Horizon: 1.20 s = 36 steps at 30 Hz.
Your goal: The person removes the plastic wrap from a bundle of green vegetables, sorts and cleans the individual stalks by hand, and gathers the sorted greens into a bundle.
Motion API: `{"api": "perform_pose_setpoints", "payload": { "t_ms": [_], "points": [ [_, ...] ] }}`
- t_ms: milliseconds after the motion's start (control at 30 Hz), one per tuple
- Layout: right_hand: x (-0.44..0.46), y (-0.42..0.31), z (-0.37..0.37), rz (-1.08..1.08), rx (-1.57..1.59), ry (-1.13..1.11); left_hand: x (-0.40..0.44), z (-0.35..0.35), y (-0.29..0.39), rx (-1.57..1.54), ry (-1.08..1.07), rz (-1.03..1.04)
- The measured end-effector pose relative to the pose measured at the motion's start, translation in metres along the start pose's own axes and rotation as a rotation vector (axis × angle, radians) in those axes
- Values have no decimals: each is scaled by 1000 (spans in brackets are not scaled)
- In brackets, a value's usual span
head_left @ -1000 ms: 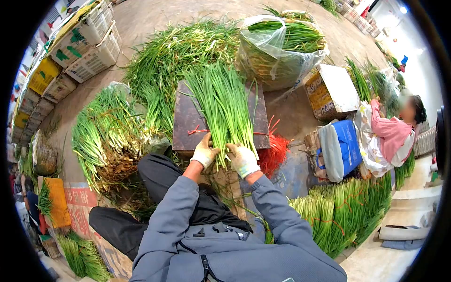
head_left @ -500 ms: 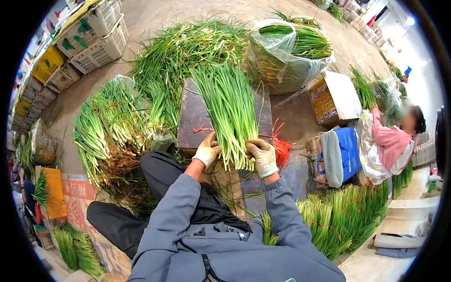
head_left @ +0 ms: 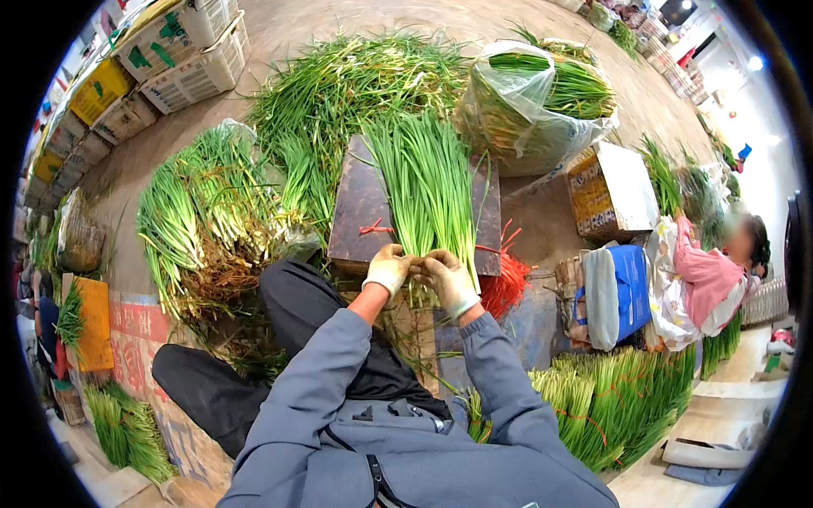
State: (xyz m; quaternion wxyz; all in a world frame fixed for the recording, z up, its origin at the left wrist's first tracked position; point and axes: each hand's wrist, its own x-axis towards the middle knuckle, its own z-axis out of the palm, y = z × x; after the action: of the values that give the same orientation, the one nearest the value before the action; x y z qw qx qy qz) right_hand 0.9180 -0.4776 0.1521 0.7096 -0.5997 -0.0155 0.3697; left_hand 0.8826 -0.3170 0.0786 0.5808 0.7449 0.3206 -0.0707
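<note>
Left of the hands, heaped: green stalks with white stems and brown stringy roots (head_left: 216,212). Just beyond the hands: dark brown, flat worktop (head_left: 357,207). Then off-white gloved left hand (head_left: 389,271), with fingers bent at the pale lower ends of a long, green, leafy bundle of stalks (head_left: 428,186), lying across the worktop. Close beside, right hand (head_left: 449,282), gloved likewise, bent at the same ends. Firm grasp or light touch: cannot tell. Right of the hands: tangle of thin, bright red strips (head_left: 508,284).
</note>
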Motion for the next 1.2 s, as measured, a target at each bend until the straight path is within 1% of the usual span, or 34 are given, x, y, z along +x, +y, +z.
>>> {"api": "perform_pose_setpoints", "payload": {
  "t_ms": [33, 67, 100, 133, 167, 233, 267, 300, 333, 367, 400, 433, 500, 533, 567, 633, 667, 700, 733, 767, 800, 833, 900, 933, 1000, 1033, 1133, 1167, 1200],
  "points": [
    [15, 15, -9, 0, -2, -3, 5, 1, -8, -9, -40, 24],
    [30, 31, -20, -151, 87, -65, 10, 2, -15, -19, -80, 50],
    [35, 27, -22, -150, 339, -120, 14, 3, -20, -28, -122, 75],
    [39, 24, -23, -138, 591, -178, 16, 3, -23, -160, -152, 69],
    [40, 18, -21, -138, 589, -178, 6, 0, -12, -162, -152, 70],
    [47, 12, -17, -135, 591, 16, -7, -5, 1, -618, -286, -150],
    [50, 12, -17, -123, 635, 21, -5, -4, -4, -529, -294, -134],
    [50, 12, -19, -120, 635, 20, -7, -1, -7, -530, -292, -136],
    [50, 13, -23, -135, 722, -72, -9, 3, -8, -344, -215, -49],
    [47, 6, -24, -150, 807, -167, -19, 0, 10, -159, -136, 39],
    [36, -1, -29, -124, 752, -168, -30, -7, 25, 54, -105, 8],
    [15, -20, -22, -148, 639, -147, -30, -5, 25, 53, -104, 7],
    [-15, -30, -37, -198, 411, -306, -30, 0, 23, 304, 12, 66],
    [-40, -39, -45, -53, 281, -298, -26, 0, 25, 312, -25, 39],
    [-63, -43, -50, 89, 152, -285, -22, 0, 18, 335, -5, 78],
    [-93, -29, -60, 306, -730, -698, -16, -5, 21, 223, -12, 86],
    [-89, 7, -93, -63, -1233, -817, -22, -7, 29, 164, 92, 186],
    [-85, 1, -101, -58, -1234, -810, -12, -5, 19, 182, 132, 281],
    [-78, -8, -107, 9, -1030, -427, -1, 0, 10, 186, 170, 338],
    [-71, -10, -109, -17, -991, -120, 3, 3, 7, 192, 209, 389],
    [-65, -12, -110, -60, -908, 182, 5, 5, 4, 267, 208, 359],
    [-51, -11, -106, -210, -993, 430, 2, 4, 11, 272, 207, 369],
    [-26, -14, -85, -236, -1075, 480, -11, 4, 25, 452, 160, 294],
    [-18, -11, -69, -178, -1265, 489, -9, 5, 20, 490, 129, 319],
    [4, 5, -47, -178, -1365, 463, -15, 6, 19, 495, 146, 348],
    [12, 10, -38, -153, -1320, 531, -15, 6, 16, 498, 160, 372],
    [12, 0, -47, -274, -984, 440, -15, 3, 13, 546, 157, 347],
    [-1, -16, -41, -210, -677, 447, -16, 3, 10, 538, 146, 329],
    [20, 18, -72, -289, -680, 527, -16, 2, 8, 536, 144, 324]
  ]
}}
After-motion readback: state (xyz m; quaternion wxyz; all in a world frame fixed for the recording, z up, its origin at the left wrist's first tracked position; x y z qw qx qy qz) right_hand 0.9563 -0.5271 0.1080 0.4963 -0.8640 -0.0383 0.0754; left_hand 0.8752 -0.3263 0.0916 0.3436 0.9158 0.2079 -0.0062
